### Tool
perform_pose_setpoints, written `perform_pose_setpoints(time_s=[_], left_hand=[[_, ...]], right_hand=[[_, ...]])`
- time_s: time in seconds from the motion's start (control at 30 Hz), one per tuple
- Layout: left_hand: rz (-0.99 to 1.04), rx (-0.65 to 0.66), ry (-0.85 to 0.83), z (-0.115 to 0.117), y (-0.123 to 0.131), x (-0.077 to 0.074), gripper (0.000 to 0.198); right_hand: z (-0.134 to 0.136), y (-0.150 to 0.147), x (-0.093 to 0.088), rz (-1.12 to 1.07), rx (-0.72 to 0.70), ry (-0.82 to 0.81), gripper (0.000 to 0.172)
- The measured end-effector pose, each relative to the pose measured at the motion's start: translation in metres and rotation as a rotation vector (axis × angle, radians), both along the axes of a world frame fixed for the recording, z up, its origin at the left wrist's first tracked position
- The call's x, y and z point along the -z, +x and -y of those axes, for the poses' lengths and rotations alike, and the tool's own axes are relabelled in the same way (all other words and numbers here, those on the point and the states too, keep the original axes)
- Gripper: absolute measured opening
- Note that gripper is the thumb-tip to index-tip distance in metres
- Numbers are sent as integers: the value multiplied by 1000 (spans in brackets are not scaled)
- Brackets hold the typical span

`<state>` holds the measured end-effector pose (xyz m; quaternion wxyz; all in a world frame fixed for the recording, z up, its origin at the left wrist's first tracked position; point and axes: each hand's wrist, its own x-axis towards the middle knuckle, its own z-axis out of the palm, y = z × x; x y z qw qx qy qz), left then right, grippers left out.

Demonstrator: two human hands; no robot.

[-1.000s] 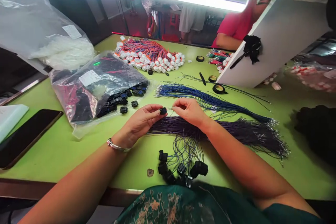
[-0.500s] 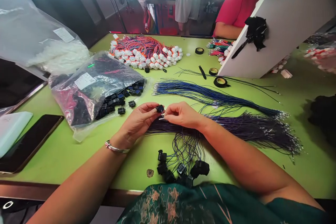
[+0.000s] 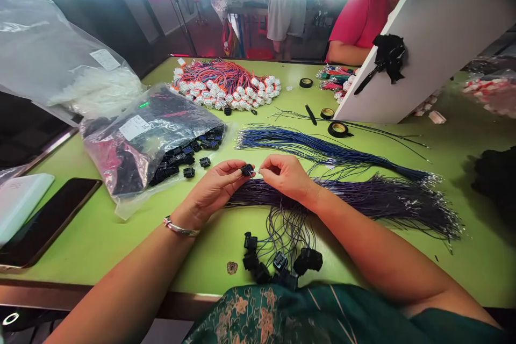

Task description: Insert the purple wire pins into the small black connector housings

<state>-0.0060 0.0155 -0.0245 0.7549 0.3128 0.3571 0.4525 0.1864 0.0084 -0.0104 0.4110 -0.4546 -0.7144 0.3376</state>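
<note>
My left hand point(image 3: 217, 183) is closed on a small black plastic connector point(image 3: 247, 170), pinched between thumb and fingers. Just to its right, my right hand point(image 3: 285, 174) is pinched shut on a thin pale piece point(image 3: 258, 172) pointing at the connector; its kind is too small to make out. Beneath both hands runs a bundle of dark purple wires point(image 3: 363, 199) with bare metal ends at the right. Nearer my body, several black connectors point(image 3: 279, 261) hang on wires from that bundle. A bundle of blue wires point(image 3: 306, 142) lies beyond my hands.
A clear bag point(image 3: 149, 123) spills black connectors at the left, beside a phone point(image 3: 52, 220). White connectors on red wires point(image 3: 226, 88) are piled at the back. Tape rolls point(image 3: 337, 129) lie near a slanted white panel point(image 3: 403, 54). A person in a pink sleeve point(image 3: 355, 27) sits behind it.
My right hand has drawn slightly away to the right from the connector, opening a small gap that the thin piece spans. The view has tilted up a little.
</note>
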Motion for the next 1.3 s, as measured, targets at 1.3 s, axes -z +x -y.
perform_pose_setpoints(time_s=[1.3], left_hand=[[-177,-38,109,8,9,9,27]], right_hand=[[1,-3,16,51,48,-81,4]])
